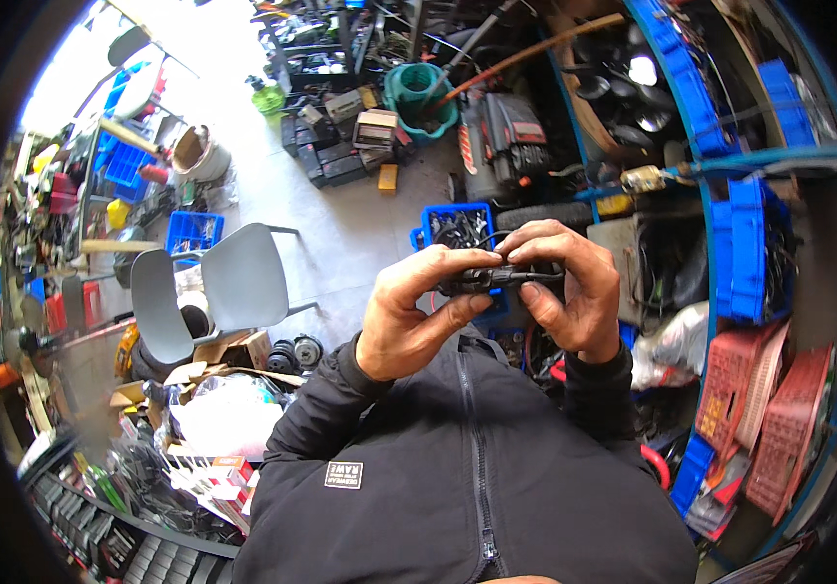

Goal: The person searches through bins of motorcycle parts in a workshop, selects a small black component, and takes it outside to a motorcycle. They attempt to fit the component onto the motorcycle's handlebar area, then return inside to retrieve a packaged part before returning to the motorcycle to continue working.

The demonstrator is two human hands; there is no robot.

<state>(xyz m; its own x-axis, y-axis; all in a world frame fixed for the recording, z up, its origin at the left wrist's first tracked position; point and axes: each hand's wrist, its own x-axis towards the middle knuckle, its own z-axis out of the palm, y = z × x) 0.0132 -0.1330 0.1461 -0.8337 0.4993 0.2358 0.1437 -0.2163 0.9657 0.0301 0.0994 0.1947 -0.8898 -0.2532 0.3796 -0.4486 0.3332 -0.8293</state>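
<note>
From afar, I am gripping a narrow, hard-looking black part (492,279) with my left hand (407,313) and right hand (579,290), bare fingers curling around its ends.

A rectangular lettered patch (344,475) marks the black jacket (404,492).

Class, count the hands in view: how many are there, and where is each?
2: the left hand holds the left end of a black part, the right hand its right end. No other hand shows.
</note>
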